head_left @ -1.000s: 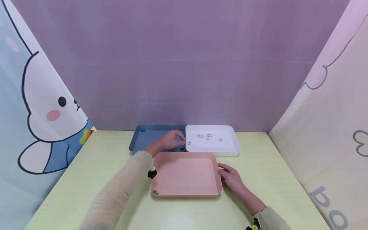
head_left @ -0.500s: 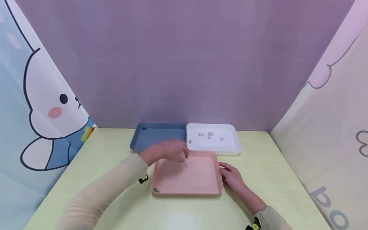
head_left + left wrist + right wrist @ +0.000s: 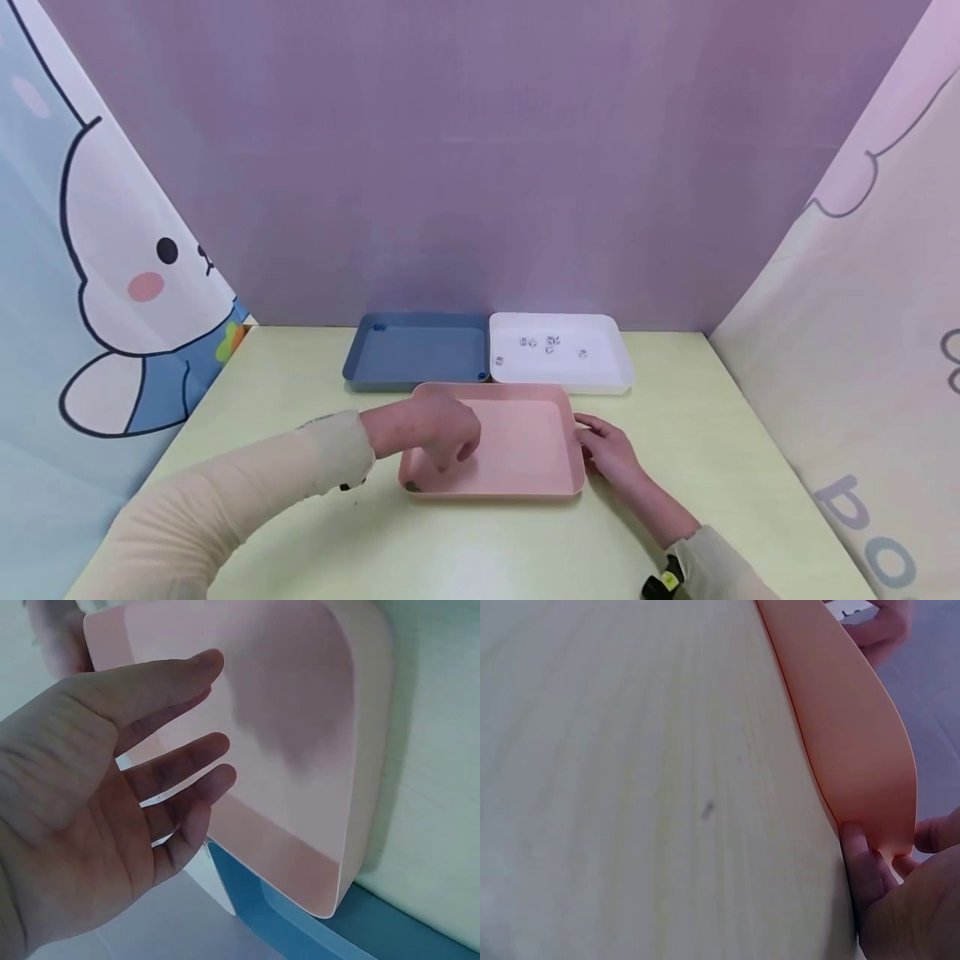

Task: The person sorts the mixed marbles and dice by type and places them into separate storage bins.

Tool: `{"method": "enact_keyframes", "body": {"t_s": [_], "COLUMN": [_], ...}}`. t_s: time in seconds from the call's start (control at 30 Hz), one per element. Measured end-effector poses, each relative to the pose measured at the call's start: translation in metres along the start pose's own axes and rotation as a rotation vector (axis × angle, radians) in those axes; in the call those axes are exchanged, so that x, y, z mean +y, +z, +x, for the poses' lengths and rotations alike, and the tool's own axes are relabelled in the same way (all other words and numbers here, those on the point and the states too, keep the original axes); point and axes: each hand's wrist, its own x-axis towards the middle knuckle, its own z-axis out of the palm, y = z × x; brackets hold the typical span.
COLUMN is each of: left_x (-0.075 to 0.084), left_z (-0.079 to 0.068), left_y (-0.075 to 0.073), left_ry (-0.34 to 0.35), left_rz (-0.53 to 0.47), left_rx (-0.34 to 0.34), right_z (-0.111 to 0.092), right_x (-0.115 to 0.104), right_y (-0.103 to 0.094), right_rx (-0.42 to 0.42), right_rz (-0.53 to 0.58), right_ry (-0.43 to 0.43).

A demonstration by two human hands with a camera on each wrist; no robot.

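Note:
My left hand [image 3: 438,429] hovers over the left part of the pink tray [image 3: 525,442], fingers loosely bent. Nothing shows between its thumb and fingertips in the left wrist view, where the palm [image 3: 82,810] is seen with the tray beyond. At the tray's near left corner lies a small dark green piece [image 3: 412,486], partly blurred; its kind is too small to tell. My right hand [image 3: 611,454] holds the tray's right side. In the right wrist view its fingers [image 3: 859,859] lie against the outer wall and the thumb touches the rim.
Behind the pink tray stand a blue tray [image 3: 420,358] with small dark blue pieces [image 3: 379,327] at its far left and near right corner, and a white tray [image 3: 592,375] holding several small white dice [image 3: 550,350]. A purple cloth [image 3: 480,167] hangs behind the table [image 3: 712,433].
My left hand has moved from the blue tray's right side toward me, over the pink tray's left part. The right hand stays at the tray's right side.

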Motion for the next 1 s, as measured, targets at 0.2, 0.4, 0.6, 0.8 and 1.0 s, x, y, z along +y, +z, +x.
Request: {"method": "enact_keyframes", "body": {"t_s": [0.2, 0.4, 0.6, 0.8, 1.0], "left_x": [0.012, 0.021, 0.025, 0.021, 0.017], "left_z": [-0.006, -0.012, -0.015, -0.012, -0.006], "left_y": [0.001, 0.015, 0.025, 0.031, 0.041], "left_ry": [0.036, 0.093, 0.118, 0.138, 0.155], "left_rz": [0.060, 0.267, 0.404, 0.428, 0.410], "left_rx": [-0.088, -0.101, -0.057, -0.021, -0.006], "right_z": [0.001, -0.001, -0.002, -0.003, -0.003], "right_x": [-0.002, -0.001, -0.003, -0.004, -0.002], "right_y": [-0.002, -0.003, -0.002, -0.001, 0.000], "right_rx": [0.007, 0.003, 0.007, -0.011, -0.007], "right_rz": [0.008, 0.029, 0.026, 0.023, 0.032], "right_ry": [0.009, 0.003, 0.004, -0.009, -0.011]}}
